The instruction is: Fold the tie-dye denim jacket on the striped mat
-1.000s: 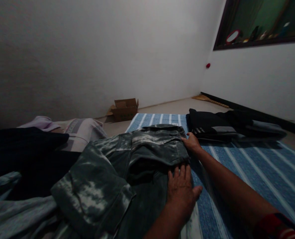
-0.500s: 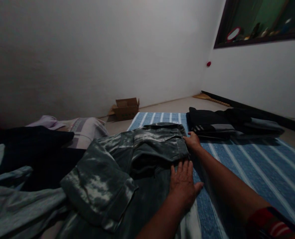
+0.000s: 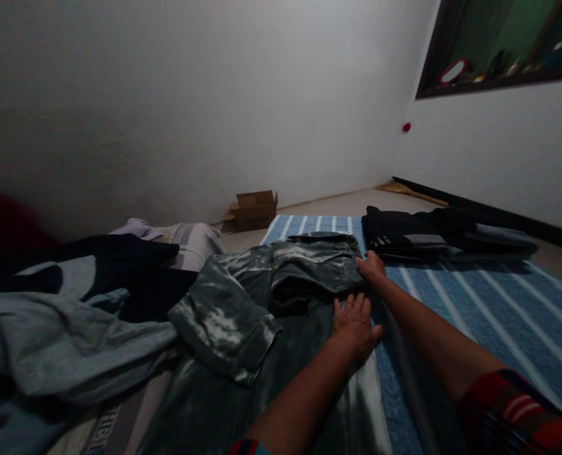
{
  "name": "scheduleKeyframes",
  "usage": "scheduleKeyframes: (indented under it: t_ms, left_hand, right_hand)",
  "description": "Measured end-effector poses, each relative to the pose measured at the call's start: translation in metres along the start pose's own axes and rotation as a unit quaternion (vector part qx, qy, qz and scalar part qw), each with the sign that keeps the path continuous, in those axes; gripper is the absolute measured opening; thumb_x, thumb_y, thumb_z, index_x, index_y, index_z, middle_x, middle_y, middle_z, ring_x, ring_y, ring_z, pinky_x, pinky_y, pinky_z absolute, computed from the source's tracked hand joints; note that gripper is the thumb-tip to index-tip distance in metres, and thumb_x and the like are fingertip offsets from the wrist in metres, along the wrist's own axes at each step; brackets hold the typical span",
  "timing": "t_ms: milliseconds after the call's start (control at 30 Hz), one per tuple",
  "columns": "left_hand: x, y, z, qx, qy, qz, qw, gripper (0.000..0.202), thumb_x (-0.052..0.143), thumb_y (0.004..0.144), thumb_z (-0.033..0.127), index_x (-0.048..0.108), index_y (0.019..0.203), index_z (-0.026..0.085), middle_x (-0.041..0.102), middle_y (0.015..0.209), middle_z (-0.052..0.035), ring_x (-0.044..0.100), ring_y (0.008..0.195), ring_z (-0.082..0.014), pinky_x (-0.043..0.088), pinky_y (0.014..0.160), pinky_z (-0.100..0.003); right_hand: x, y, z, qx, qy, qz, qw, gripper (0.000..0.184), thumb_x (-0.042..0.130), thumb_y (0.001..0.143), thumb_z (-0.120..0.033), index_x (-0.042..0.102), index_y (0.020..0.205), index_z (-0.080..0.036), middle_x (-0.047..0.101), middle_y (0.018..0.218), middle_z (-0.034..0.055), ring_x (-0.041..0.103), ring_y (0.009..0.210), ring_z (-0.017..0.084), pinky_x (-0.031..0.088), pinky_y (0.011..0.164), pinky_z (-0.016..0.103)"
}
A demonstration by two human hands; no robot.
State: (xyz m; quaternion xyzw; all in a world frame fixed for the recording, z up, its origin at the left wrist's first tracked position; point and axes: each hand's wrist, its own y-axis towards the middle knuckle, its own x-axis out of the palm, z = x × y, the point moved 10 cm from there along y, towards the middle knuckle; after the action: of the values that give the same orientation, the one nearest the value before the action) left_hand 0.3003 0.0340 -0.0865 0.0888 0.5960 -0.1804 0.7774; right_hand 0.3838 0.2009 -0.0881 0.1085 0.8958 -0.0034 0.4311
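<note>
A grey-green denim jacket (image 3: pixel 243 316) with white tie-dye patches lies spread out in front of me, its left sleeve bent across the front and its upper part layered over. My left hand (image 3: pixel 354 325) rests flat on it just below the far sleeve, fingers spread, palm down. At the jacket's right edge, my right hand (image 3: pixel 372 268) is closed on the sleeve fabric, with some of its fingers hidden. Under the jacket's right side is a blue striped sheet (image 3: pixel 480 303).
Folded dark clothes (image 3: pixel 404 234) lie on the sheet at the back right. To the left is a heap with a grey garment (image 3: pixel 72 341) and dark navy clothing (image 3: pixel 133 253). An open cardboard box (image 3: pixel 256 215) stands by the wall, and a broom (image 3: pixel 411 191) lies along the right baseboard.
The view has shifted left, so more of the clothing heap shows. Both hands keep nearly the same places on the jacket; my left hand's fingers sit slightly closer together.
</note>
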Motion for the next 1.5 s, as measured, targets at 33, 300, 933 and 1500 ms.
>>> scheduleKeyframes:
  t_ms: [33,300,933,1500]
  left_hand:
    - [-0.001,-0.001,0.001,0.001,0.004,-0.002,1.000,0.072,0.029,0.089,0.058,0.024,0.148,0.017,0.022,0.155,-0.0071,0.014,0.142,-0.0282,0.010,0.113,-0.057]
    - [-0.009,-0.006,0.005,-0.003,0.031,0.022,0.999,0.067,0.034,0.090,0.049,0.023,0.148,0.018,0.025,0.154,-0.0071,0.018,0.140,-0.0278,0.013,0.113,-0.056]
    - [-0.022,-0.023,-0.006,0.010,0.003,-0.010,1.000,0.063,0.028,0.093,0.053,0.033,0.143,0.014,0.024,0.154,-0.0118,0.016,0.143,-0.0245,0.014,0.114,-0.052]
    - [-0.010,-0.067,-0.051,-0.059,0.069,0.057,0.994,0.071,0.031,0.089,0.064,0.033,0.145,0.022,0.017,0.156,-0.0100,0.004,0.144,-0.0324,0.013,0.114,-0.051]
  right_hand:
    - [-0.001,-0.002,0.001,-0.001,0.003,-0.002,1.000,0.042,0.053,0.087,-0.040,0.057,0.117,-0.011,0.065,0.102,0.0167,0.062,0.099,0.027,0.046,0.074,0.029]
    - [0.005,-0.011,-0.004,-0.008,0.029,-0.022,0.999,0.048,0.061,0.078,-0.044,0.058,0.114,-0.011,0.067,0.098,0.0142,0.064,0.090,0.025,0.047,0.067,0.027]
    - [0.004,-0.021,0.001,-0.055,0.033,0.006,0.998,0.045,0.057,0.081,-0.026,0.051,0.124,-0.012,0.066,0.080,0.0064,0.062,0.080,0.021,0.044,0.070,0.027]
    - [-0.016,-0.052,-0.012,-0.101,-0.002,0.007,0.995,0.026,0.049,0.086,-0.024,0.064,0.104,-0.012,0.067,0.088,0.0093,0.062,0.081,0.020,0.042,0.067,0.025]
